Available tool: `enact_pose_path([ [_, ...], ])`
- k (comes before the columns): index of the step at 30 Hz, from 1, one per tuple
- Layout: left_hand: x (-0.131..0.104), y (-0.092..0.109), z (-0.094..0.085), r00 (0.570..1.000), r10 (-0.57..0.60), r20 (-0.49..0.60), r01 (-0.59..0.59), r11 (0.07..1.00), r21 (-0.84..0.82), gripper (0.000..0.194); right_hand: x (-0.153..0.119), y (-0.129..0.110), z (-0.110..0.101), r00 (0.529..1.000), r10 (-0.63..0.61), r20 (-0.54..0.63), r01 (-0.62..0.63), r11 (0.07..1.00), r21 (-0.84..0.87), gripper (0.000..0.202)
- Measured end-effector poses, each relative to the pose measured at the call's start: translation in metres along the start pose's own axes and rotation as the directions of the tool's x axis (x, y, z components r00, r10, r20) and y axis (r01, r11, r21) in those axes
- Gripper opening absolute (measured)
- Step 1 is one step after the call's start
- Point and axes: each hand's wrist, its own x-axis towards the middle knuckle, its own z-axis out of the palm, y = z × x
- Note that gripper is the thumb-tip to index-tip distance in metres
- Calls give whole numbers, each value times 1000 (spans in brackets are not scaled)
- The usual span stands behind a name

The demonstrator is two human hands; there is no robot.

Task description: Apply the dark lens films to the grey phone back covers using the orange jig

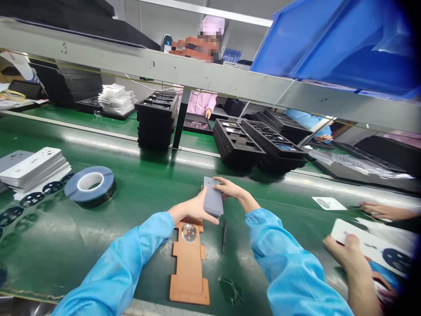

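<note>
A small stack of grey phone-shaped plates [213, 199] is held between my two hands above the green table. My left hand [194, 207] grips it from the left, its thumb along the lower edge. The fingers of my right hand [228, 188] close on the upper right edge. Just below lies an orange fixture [190, 272] with notched sides and a round clear piece [189, 233] near its top. A thin black tool [224, 237] rests to the right of the fixture.
A blue tape roll [73, 186] and stacked white plates [36, 169] stand at the left. Black trays [238, 145] line the back under a metal shelf [230, 81]. At the right, another person's hands [353, 259] hold a white plate. Thin scraps [232, 289] lie in front.
</note>
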Motion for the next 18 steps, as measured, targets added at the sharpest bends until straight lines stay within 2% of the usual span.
enact_pose_path([
  [4, -10, 22, 11, 991, -89, 97, 87, 996, 32, 144, -17, 10, -2, 999, -49, 13, 49, 999, -12, 62],
  [8, -22, 29, 14, 972, -201, 120, 184, 973, 137, 136, -36, 21, 2, 993, -120, 4, 120, 992, -31, 57],
  [10, -32, 27, 12, 981, -188, 38, 173, 953, 247, 122, -43, 26, 6, 984, -173, -31, 172, 984, -44, 58],
  [13, -55, 19, 4, 983, -113, -144, 162, 900, 405, 95, -49, 30, 12, 957, -262, -124, 255, 965, -64, 59],
  [18, -107, 0, -7, 924, -124, -362, 270, 882, 387, 64, -62, 25, 10, 888, -371, -272, 362, 928, -87, 54],
])
